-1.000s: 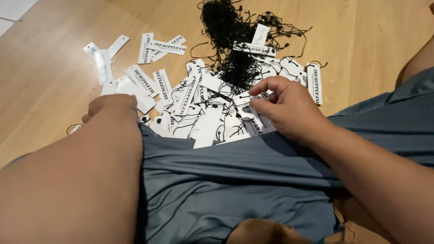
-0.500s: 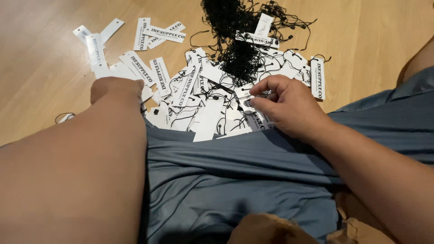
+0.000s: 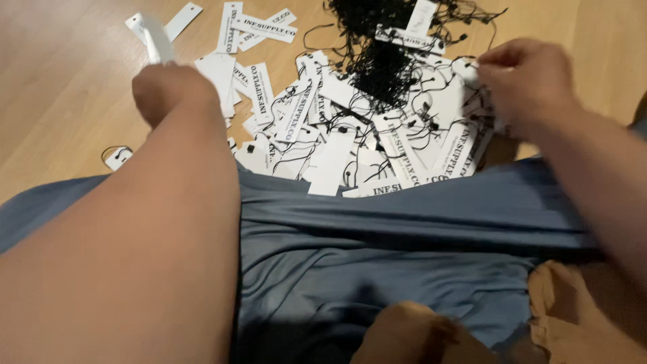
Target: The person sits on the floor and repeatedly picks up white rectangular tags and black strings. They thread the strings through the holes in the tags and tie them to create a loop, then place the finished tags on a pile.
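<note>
Heap of white paper hang tags spread across the wooden floor, just beyond the edge of a grey-blue garment draped over the lap, most tags overlapping and already threaded with short black loops. Right hand down at the right edge of the heap, fingertips drawn together on a tag there, apparently pinching it or its string, though the exact hold too blurred to tell. Left hand curled at the left fringe of the heap, knuckles toward the camera, a blurred white tag jutting up just above it; held or merely lying behind, cannot tell, fingers hidden. Tangle of black strings bunched at the far side of the heap, within easy reach of both hands, probably kept there as the supply for threading. A few tags scattered apart toward the upper left, one small looped tag lying alone near the left forearm. Tan fabric bunched at the lower right. Warm light-brown boards, dim light, nothing else of the room in view.
</note>
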